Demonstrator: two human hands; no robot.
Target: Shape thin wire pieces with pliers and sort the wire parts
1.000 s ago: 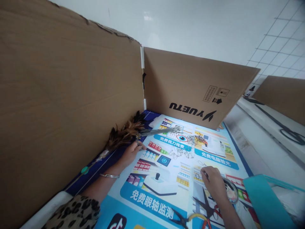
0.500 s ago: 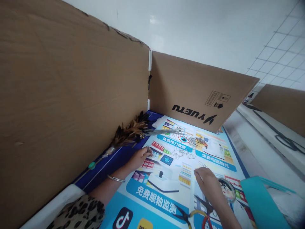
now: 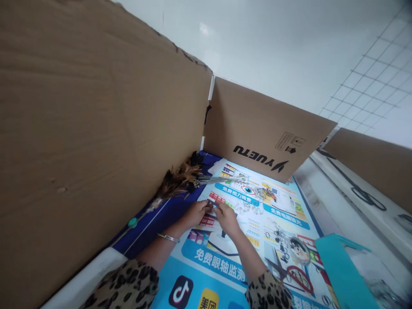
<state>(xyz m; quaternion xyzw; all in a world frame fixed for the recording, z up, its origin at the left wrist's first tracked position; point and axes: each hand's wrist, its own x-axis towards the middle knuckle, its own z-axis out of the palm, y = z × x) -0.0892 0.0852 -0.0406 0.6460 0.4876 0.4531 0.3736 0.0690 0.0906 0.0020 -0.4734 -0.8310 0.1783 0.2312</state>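
My left hand (image 3: 197,213) and my right hand (image 3: 226,216) meet over the printed poster (image 3: 225,266) on the table. Their fingertips pinch together on a small thin metal piece (image 3: 213,205), too small to name. A silver bangle circles my left wrist (image 3: 168,237). Just beyond the hands lies a bundle of brown feathers (image 3: 180,180) with a sheaf of grey wires (image 3: 222,178) sticking out to the right. Small wire loops (image 3: 249,207) are scattered on the poster ahead.
Cardboard walls stand at the left (image 3: 96,128) and at the back (image 3: 267,133). Red-handled scissors (image 3: 294,277), a clear round container (image 3: 299,250) and small metal rings (image 3: 280,238) lie at the right. A teal bag (image 3: 341,270) sits at the far right.
My right hand has left the rings and scissors at the right and moved left to join my left hand. My left hand drew back from the feathers. The view has tilted.
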